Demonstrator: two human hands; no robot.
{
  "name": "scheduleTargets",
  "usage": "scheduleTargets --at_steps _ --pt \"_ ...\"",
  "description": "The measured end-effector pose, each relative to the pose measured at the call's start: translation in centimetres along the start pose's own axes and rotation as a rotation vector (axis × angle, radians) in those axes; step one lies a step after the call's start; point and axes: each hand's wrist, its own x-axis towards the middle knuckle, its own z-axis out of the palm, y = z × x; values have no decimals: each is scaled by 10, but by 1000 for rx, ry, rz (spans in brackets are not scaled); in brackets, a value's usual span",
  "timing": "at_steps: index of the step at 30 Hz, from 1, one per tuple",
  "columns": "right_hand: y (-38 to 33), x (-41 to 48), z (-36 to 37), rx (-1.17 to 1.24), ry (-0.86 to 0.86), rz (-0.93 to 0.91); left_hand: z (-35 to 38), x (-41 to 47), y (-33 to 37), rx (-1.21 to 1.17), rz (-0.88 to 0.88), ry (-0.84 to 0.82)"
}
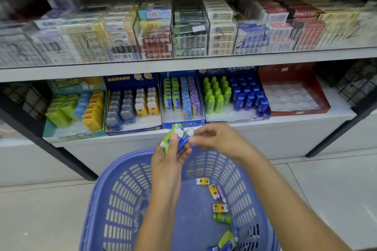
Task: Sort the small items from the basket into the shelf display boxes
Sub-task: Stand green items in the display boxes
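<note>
- Left hand (170,156) up over far rim of blue basket (106,199), fingers wrapped round a few small packs: green pack (171,135) on left, blue pack (183,141) beside it, white ends sticking out top.
- Right hand (216,137) just beside, fingertips pinched at the white end of the packs; blurred, so can't tell if it really grips one.
- Both hands sit just below front edge of lower shelf (142,138), right in front of the blue box of green/blue/purple packs (182,100); front rows of that box bare, clear tray showing.
- Basket on floor, close to shelf base. Floor tiles open to L and R of it.
- Left in basket, along right side: yellow items (203,181), (220,208), small green bottle (222,218), more green/blue packs near the bottom edge.
- Other boxes in row: green/blue/yellow cases at far L, yellow and grey pieces next, green and blue bottles to R, then red box (293,89) w/ bare clear tray.
- Black frame legs slant down at both ends of shelf.
- Upper shelf: clear bins of boxed goods, blurred.
</note>
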Motion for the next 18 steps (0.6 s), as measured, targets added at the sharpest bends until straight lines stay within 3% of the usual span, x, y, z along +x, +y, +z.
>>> scheduleTargets --at_steps 4,12,18 --pt "1 3 39 105 77 -84 -4 -1 7 5 99 42" --pt "-9 15 66 577 301 -44 -17 4 17 -24 129 -10" --pt "-32 35 34 45 391 -226 -37 14 28 -102 110 123"
